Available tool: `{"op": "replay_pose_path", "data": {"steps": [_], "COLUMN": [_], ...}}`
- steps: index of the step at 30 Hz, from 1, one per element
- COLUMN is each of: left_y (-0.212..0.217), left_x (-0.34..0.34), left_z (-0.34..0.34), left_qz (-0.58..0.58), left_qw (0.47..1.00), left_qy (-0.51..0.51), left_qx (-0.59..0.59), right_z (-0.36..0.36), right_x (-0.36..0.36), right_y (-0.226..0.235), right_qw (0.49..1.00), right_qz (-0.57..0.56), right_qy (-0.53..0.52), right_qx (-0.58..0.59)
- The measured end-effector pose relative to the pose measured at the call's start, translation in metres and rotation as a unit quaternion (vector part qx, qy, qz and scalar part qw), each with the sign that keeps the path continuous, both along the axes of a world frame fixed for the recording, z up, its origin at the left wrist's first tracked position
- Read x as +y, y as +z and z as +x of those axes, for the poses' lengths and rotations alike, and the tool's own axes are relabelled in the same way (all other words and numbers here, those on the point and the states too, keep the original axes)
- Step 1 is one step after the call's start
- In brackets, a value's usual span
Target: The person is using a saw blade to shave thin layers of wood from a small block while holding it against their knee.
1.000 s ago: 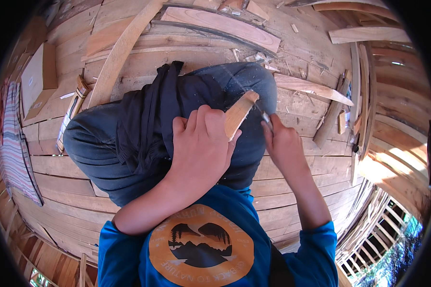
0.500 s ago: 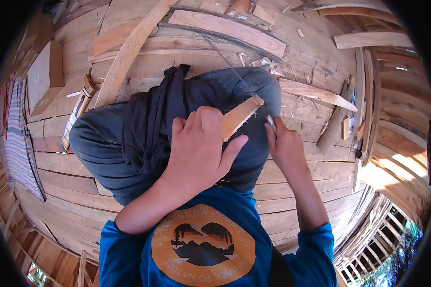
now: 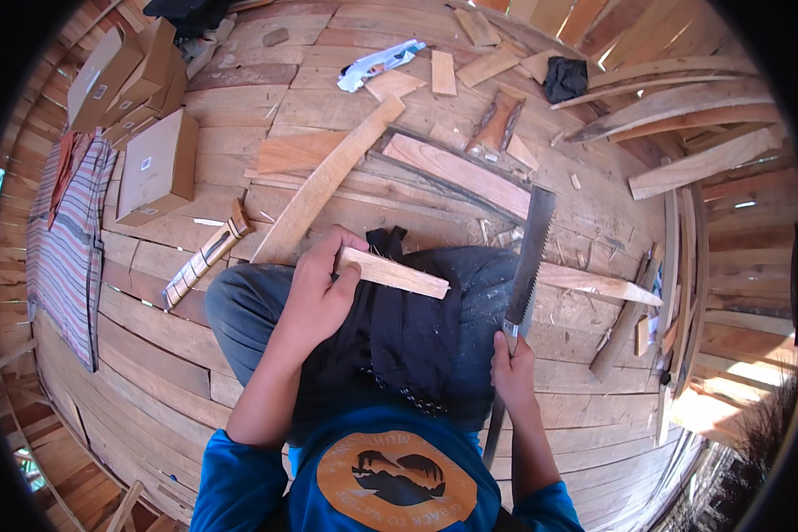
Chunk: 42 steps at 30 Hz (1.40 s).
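My left hand grips a short pale piece of wood by one end, thumb along its near side. The piece points right over my lap, and its cut end faces the saw. In my right hand is a hand saw, its blade standing up and away from me beside my right knee, teeth to the right. Blade and wood are apart. A dark cloth lies over my lap, beneath the wood.
A long curved board and a pinkish plank lie ahead on the plank floor. A sheathed blade rests left of my knee, near cardboard boxes. A pointed board and a round stick lie to the right.
The wood has come off my right thigh and moved left in my left hand. The saw has swung away from it and now stands upright on the right. The view tilts farther ahead.
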<state>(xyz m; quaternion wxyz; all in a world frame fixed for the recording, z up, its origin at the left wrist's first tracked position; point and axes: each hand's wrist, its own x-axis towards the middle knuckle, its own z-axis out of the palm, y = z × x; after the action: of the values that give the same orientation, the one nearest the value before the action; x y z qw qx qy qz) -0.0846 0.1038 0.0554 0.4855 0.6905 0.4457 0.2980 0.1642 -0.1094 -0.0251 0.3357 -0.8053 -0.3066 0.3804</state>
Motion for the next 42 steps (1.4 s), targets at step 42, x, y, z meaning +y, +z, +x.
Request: {"op": "replay_pose_path", "data": {"steps": [42], "left_y": [-0.182], "left_x": [0.144], "left_z": [0.045], "left_qz": [-0.079], "left_qw": [0.984], "left_qy": [0.159], "left_qx": [-0.03], "right_z": [0.052], "right_x": [0.015], "right_y": [-0.025], "right_qw": [0.983], "right_qz": [-0.043], "right_qy": [-0.048], "right_qx": [0.171]}}
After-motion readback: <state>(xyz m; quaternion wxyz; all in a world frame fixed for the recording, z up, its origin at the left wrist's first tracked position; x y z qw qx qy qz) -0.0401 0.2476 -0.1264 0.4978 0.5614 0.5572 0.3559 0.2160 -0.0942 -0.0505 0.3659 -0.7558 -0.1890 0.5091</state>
